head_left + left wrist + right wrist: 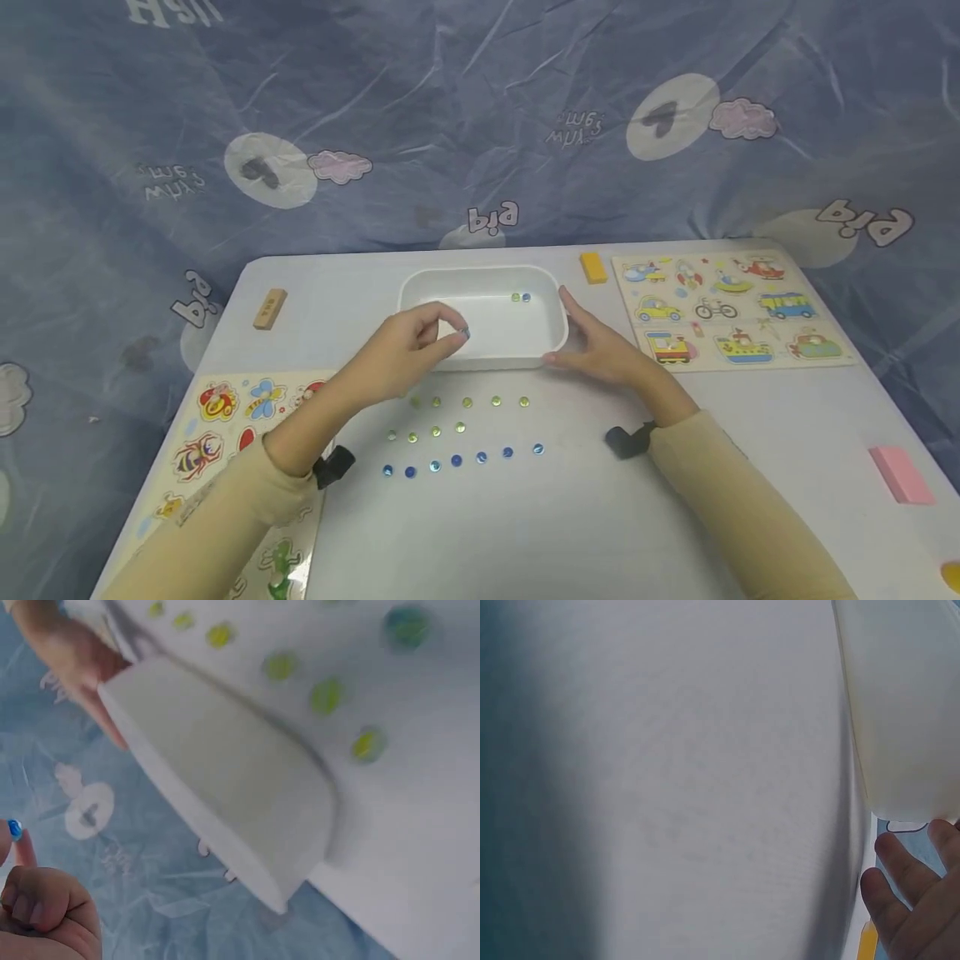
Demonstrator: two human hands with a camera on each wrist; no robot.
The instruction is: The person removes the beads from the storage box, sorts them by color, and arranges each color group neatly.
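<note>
My left hand pinches a small blue glass bead between thumb and forefinger, above the left part of a white tray. My right hand holds the tray's right end, with the thumb at the front corner and the fingers along the side. Inside the tray, toward the back right, a yellow-green bead lies beside a blue bead. In front of the tray, several yellow-green beads form two rows, and several blue beads make a third row nearer me.
An insect puzzle board lies at the left, under my left forearm. A vehicle puzzle board is at the back right. Around the table are a wooden block, a yellow block and a pink block. A patterned cloth hangs behind.
</note>
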